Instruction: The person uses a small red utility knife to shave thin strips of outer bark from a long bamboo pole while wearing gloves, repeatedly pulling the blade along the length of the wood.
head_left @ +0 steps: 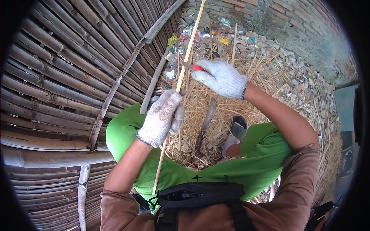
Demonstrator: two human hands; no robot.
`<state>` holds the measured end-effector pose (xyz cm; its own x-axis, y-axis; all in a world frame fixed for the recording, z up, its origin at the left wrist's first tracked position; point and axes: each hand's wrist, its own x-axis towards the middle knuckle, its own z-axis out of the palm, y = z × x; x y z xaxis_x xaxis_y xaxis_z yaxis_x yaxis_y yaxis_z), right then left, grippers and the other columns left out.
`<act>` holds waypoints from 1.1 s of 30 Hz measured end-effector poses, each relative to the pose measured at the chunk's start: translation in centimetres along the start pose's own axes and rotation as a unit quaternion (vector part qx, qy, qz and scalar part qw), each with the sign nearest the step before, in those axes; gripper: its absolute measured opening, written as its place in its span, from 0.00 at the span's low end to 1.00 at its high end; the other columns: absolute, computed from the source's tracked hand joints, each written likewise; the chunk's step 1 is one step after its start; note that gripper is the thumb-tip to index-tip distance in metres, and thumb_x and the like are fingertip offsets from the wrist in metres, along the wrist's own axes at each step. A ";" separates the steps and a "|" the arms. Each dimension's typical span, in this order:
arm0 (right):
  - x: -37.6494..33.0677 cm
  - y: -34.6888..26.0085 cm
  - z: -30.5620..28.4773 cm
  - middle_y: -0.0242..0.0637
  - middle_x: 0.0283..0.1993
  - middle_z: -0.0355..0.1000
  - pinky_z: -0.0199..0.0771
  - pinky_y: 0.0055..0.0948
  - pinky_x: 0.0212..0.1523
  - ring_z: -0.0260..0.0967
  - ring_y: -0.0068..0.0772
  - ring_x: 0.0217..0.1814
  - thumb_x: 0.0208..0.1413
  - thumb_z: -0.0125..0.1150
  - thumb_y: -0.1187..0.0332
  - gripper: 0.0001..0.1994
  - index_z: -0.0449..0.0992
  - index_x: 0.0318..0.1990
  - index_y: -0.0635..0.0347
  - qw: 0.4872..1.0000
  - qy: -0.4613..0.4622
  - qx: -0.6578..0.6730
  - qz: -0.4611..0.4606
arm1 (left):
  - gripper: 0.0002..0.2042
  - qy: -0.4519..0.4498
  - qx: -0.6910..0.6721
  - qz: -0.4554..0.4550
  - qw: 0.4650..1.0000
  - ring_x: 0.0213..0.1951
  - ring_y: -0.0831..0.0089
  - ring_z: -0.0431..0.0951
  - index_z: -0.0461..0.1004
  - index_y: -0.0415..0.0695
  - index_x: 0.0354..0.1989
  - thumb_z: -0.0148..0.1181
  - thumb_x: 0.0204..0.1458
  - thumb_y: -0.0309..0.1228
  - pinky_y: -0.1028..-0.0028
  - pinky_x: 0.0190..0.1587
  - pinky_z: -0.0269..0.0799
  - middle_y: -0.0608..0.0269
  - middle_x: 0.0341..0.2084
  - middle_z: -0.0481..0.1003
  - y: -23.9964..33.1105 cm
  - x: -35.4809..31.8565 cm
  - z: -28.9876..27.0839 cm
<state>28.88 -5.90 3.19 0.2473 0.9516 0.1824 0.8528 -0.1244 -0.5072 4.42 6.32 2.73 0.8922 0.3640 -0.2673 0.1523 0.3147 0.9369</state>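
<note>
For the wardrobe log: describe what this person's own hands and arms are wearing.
Both hands wear knitted cotton work gloves, off-white and speckled with grime. The left glove looks dirtier than the right glove; each ends in a ribbed cuff with a dark edge band at the wrist. The forearms are bare. Brown short sleeves cover the upper arms.

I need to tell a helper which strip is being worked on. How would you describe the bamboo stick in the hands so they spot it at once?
Start at the green shorts at the centre. Above them, the gloved left hand grips a long pale bamboo stick that runs steeply to the top edge. Unlike the loose strips on the straw pile, it is held, and the right hand sets a red-handled knife against it.
</note>
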 end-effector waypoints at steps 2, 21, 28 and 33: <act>-0.3 -0.2 0.5 0.54 0.42 0.80 0.77 0.56 0.50 0.79 0.62 0.47 0.75 0.50 0.41 0.25 0.76 0.50 0.56 1.000 0.002 -0.005 -0.009 | 0.13 0.018 0.023 -0.014 0.999 0.19 0.80 0.68 0.72 0.39 0.54 0.52 0.74 0.37 0.78 0.18 0.61 0.66 0.25 0.73 0.0 -0.2 0.4; 0.5 -3.2 1.5 0.45 0.31 0.79 0.79 0.52 0.33 0.80 0.56 0.32 0.69 0.62 0.49 0.16 0.78 0.41 0.53 0.981 0.072 -0.107 -0.146 | 0.15 0.014 0.010 0.011 1.000 0.14 0.81 0.66 0.75 0.42 0.49 0.49 0.78 0.42 0.78 0.14 0.58 0.69 0.21 0.71 0.6 -0.7 -0.3; 0.1 -4.4 1.5 0.46 0.30 0.82 0.82 0.54 0.34 0.82 0.57 0.32 0.69 0.60 0.43 0.21 0.78 0.41 0.52 0.982 0.045 -0.135 -0.124 | 0.15 0.030 0.007 0.004 1.000 0.14 0.81 0.66 0.76 0.43 0.49 0.49 0.78 0.42 0.78 0.14 0.59 0.70 0.21 0.70 0.5 -1.2 -0.2; -0.4 -4.6 1.4 0.45 0.31 0.82 0.83 0.54 0.35 0.82 0.57 0.33 0.69 0.60 0.44 0.20 0.78 0.40 0.53 0.985 0.057 -0.096 -0.133 | 0.15 0.023 0.005 0.015 1.000 0.15 0.82 0.66 0.76 0.43 0.48 0.49 0.78 0.41 0.79 0.14 0.58 0.69 0.21 0.71 0.1 -1.5 -0.6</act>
<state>24.26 -5.34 4.27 0.0449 0.9215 0.3858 0.9628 0.0631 -0.2627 2.83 6.28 3.08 0.8759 0.4131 -0.2494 0.1311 0.2937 0.9469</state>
